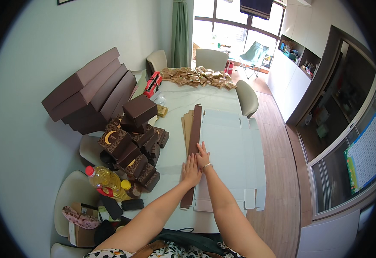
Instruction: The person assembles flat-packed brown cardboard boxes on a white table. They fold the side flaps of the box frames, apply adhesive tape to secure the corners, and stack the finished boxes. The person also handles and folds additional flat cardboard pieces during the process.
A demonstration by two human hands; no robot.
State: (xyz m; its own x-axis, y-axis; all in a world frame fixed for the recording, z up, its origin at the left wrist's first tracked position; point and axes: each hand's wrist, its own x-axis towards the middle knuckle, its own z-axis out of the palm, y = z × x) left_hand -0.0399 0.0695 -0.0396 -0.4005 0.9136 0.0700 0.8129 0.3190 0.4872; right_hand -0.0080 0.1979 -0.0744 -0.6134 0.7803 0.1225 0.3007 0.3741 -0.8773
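Observation:
A large flat cardboard box blank (228,159) lies on the table with its pale inner side up. Along its left side runs a long brown flap (194,129), folded over so the dark outer face shows. My left hand (191,172) lies flat on this flap, fingers stretched forward. Just ahead and to the right, my right hand (203,157) rests at the fold with its fingers spread, a bracelet on the wrist. Neither hand grasps anything. Tan cardboard strips (188,124) stick out beside the flap on its left.
Small dark patterned boxes (147,139) are piled on the left, near large brown boxes (91,86). An oil bottle (106,178) stands at the near left. Several gold packets (201,77) cover the table's far end, beside a red object (153,84). Chairs (247,98) surround the table.

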